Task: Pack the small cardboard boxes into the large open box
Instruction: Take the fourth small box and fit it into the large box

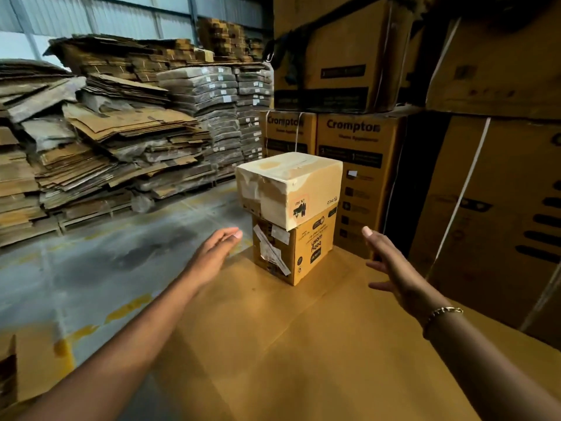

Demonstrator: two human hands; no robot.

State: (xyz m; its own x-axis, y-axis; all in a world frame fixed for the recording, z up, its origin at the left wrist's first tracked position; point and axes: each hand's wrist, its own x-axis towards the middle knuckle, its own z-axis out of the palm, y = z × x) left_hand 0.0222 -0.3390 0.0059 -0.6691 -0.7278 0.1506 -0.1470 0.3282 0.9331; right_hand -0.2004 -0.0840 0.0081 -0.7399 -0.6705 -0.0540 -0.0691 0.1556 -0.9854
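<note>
My left grip (218, 247) and right grip (391, 262) are wide, holding nothing, either side of the brown box (291, 253) on the surface (303, 344). The pale box (288, 189) overhangs it — lift the lower one alone and the top may slide off.

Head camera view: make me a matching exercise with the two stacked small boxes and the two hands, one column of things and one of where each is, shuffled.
Things
1. pale box
2. brown printed box
3. left hand
4. right hand

Places
A. open, left of both boxes
B. on top of the other box
C. open, right of both boxes, bracelet at the wrist
D. standing on the large cardboard surface

Pairs: 1-B, 2-D, 3-A, 4-C
</note>
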